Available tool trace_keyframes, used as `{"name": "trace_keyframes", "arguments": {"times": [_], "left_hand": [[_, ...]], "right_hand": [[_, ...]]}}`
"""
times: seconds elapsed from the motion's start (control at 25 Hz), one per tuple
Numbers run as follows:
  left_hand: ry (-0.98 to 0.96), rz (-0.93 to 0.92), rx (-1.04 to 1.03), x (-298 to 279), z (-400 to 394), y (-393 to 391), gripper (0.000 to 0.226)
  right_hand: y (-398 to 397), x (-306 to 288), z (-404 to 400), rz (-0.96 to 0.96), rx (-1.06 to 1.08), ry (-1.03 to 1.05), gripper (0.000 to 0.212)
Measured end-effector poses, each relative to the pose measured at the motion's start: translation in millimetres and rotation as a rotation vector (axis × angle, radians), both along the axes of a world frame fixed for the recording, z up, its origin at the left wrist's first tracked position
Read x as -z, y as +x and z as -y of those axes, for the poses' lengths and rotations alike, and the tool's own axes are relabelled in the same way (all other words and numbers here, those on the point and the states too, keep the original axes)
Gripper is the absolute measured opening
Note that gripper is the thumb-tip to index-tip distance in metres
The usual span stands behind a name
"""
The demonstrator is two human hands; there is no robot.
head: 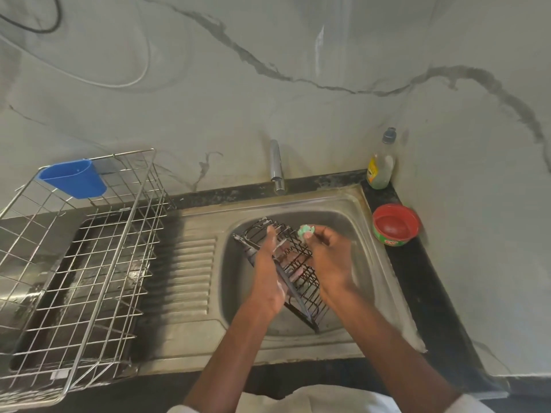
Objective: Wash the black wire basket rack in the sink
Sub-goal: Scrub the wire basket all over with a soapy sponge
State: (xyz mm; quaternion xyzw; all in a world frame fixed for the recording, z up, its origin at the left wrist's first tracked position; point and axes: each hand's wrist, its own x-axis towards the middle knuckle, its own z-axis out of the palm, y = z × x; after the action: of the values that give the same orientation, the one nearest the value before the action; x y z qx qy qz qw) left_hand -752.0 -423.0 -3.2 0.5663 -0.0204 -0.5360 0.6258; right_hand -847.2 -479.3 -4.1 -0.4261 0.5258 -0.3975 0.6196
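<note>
Scrubbing step, I judge: left hand (pixel 269 263) grips rack (pixel 298 272) over sink (pixel 369 234); right hand (pixel 326 251) pinches green scrubber (pixel 306 231). Next: scrubber onto wires.

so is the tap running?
Off, it seems: no stream shows below the tap spout, above the black rack in the sink.

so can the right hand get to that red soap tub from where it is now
Probably yes. The red tub sits open on the counter just right of the sink, nothing between it and the right hand, though that hand already pinches a green scrubber.
</note>
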Motion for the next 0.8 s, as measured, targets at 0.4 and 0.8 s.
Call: {"name": "trace_keyframes", "arguments": {"times": [0.4, 0.8], "left_hand": [[-0.241, -0.456, -0.14, 4.1, 0.1, 7.0, 0.083], [-0.264, -0.504, -0.248, 16.8, 13.0, 5.7, 0.067]], "right_hand": [[-1.2, -12.8, -15.6, -0.419, -0.319, -0.795, 0.026], [-3.2, 1.2, -14.4, -0.462, -0.295, -0.87, 0.024]]}}
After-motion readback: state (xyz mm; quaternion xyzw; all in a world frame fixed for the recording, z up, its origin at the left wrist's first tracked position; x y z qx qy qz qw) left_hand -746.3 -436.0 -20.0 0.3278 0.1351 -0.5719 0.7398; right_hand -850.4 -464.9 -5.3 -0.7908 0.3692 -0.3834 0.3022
